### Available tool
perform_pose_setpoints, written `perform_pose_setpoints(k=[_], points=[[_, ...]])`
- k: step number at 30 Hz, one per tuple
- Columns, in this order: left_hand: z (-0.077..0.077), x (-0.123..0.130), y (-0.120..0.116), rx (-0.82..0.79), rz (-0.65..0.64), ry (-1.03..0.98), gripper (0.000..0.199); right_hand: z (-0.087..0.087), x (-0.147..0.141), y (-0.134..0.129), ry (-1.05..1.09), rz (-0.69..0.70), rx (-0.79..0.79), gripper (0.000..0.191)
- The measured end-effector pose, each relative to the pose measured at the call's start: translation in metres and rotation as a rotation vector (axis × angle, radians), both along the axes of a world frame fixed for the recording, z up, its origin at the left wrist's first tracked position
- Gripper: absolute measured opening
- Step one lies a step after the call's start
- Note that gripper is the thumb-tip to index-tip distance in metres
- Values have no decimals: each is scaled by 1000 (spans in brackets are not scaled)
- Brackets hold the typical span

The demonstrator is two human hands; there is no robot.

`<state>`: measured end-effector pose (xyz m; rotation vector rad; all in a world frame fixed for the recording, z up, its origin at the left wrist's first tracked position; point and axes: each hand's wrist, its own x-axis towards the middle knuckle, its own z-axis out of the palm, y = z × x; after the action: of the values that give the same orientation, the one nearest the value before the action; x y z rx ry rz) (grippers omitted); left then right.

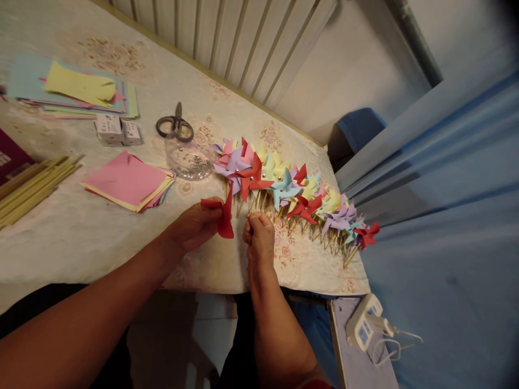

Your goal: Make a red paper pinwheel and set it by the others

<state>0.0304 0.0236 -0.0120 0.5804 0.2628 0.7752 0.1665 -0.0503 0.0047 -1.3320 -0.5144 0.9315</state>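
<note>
Evidently, a curled red paper pinwheel (226,220) is pinched by the left hand (198,226). The right hand (260,235) is clenched, contents hidden. The maroon box (11,155) is illegibly lettered.

- so my left hand (200,222) and right hand (260,235) are both totally bare
- forearms are bare too, the left one (121,286) and the right one (270,308), narrow at the wrist and getting chunkier towards the elbow
- tiny bit of plain red sleeve (317,384) peeking out by my right elbow
- black trousers (240,346) on my legs, pretty dark, can't really make out the fabric
</note>
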Motion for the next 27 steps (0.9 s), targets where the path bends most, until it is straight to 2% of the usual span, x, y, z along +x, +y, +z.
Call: perform_pose_setpoints(k=[27], points=[[-3,-1,1,-37,-4,-34,20,-1,1,1,15,26,-6,12]])
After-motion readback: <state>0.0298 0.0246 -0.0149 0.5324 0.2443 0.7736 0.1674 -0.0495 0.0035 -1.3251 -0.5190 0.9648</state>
